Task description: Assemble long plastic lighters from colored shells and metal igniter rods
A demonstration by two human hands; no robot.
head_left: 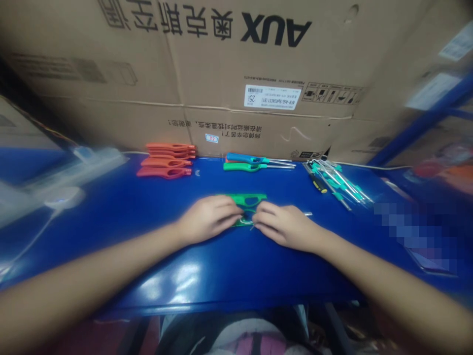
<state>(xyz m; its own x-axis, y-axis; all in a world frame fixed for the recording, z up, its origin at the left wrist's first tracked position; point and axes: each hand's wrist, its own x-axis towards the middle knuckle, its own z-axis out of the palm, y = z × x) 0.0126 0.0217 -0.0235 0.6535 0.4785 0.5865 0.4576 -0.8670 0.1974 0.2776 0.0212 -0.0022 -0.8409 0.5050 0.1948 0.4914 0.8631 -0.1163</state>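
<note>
In the middle of the blue table, two green plastic lighter casing halves point(247, 199) lie one in front of the other. My left hand point(211, 220) is closed at the left end of the nearer half, fingertips pressed on it. Opposite, my right hand point(284, 226) has its fingers pinched together over the right end of that half. A thin pale curved piece point(245, 222) shows between the hands. The tip of a metal tube point(308, 214) sticks out behind my right hand. Whatever my right fingertips grip is hidden by the fingers.
Orange lighter casings point(166, 161) are stacked at the back left. Blue and green long-necked lighters point(244, 166) lie at the back centre. Right of them are metal tubes with teal parts point(338, 180) and a black-yellow screwdriver point(318, 184). A large cardboard box point(207, 69) stands behind the table point(236, 276).
</note>
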